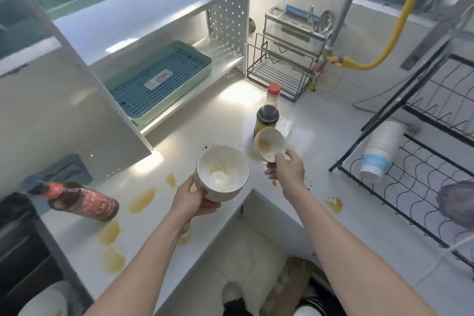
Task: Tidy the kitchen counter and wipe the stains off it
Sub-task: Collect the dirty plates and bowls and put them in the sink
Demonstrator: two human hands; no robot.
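The white desk (320, 136) bends in an L around the person and carries yellow-brown stains (141, 200) along its left arm, near the inner corner and once more on the right arm. A metal shelf unit (154, 20) stands over the left arm; on its low shelf lies a green tray (164, 79) with a blue slatted insert and a small label whose writing is too small to read. A black wire rack (423, 161) fills the right side, cut off by the frame edge, and holds a stack of paper cups (379, 151) lying on its side.

A dark bottle (83, 203) lies on its side on the left arm of the desk; its red label bears characters that are blurred and cannot be made out. A second bottle (268, 110), dark with a red cap, stands upright further back, its label partly hidden behind the small bowl.

The left hand (191, 199) holds a big bowl (221, 173) above the desk corner, fingers wrapped about its side; the bowl is white with crumbs and smears inside. The right hand (286, 168) grips a small bowl (269, 145) by its rim, tilted toward the camera, with a brown smear inside. It is held just in front of the standing bottle.
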